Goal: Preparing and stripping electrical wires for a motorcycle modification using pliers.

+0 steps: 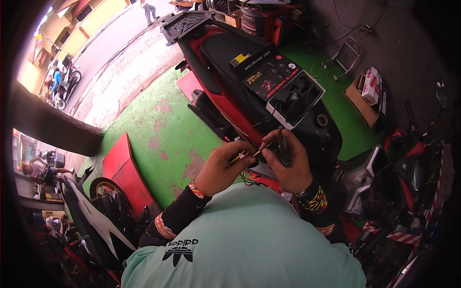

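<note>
In front of my chest, my left hand (216,169) pinches a few thin wires (235,158), yellow, red and white among them. Close on its right, my right hand (294,167) has its thumb and forefinger closed near a yellow wire end. A dark hand tool (284,152), which looks like pliers, is tucked in that same hand. Loose red and yellow wires (249,178) hang below the fingers. Just beyond both hands stands a red and black motorcycle (216,60). On its seat lies an opened black box (271,79) with dark parts in its white tray (307,109).
A slanted red panel (126,168) rests on the green floor (144,115) at left, beside a white and black motorcycle (93,216). More motorcycle bodies (370,180) crowd the right. Cardboard boxes (365,96) and a metal frame (345,58) sit far right. A person (149,12) walks outside.
</note>
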The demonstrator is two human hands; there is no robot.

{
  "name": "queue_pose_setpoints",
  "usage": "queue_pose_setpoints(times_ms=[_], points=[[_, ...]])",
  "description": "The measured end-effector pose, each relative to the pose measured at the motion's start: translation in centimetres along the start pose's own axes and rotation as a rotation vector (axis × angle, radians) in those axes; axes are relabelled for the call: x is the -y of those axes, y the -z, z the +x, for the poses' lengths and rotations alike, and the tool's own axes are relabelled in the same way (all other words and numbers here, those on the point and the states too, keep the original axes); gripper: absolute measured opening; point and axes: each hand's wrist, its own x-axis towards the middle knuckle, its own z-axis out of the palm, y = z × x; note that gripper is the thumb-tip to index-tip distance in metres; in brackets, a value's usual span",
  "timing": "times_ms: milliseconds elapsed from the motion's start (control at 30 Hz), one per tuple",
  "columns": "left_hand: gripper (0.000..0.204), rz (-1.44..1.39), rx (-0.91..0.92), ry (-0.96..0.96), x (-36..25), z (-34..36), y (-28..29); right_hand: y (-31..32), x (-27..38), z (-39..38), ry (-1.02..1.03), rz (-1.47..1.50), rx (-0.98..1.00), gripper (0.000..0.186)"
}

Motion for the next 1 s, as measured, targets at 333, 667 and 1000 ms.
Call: queue_pose_setpoints(times_ms=[333, 667, 1000], points=[[0.014, -0.215, -0.127, 0.102, 0.4, 2.5, -2.7, 5.7, -0.3, 1.2, 0.039, -0.186, 0.002, 0.033], [0.011, -0.145, -0.187, 0.131, -0.9, 4.2, -4.7, 8.4, 0.1, 1.4, 0.232, -0.893, 0.130, 0.061], [0.015, -0.136, -0.101, 0.058, -0.1, 6.5, -3.8, 8.0, 0.9, 1.5, 0.176, -1.016, 0.082, 0.067]])
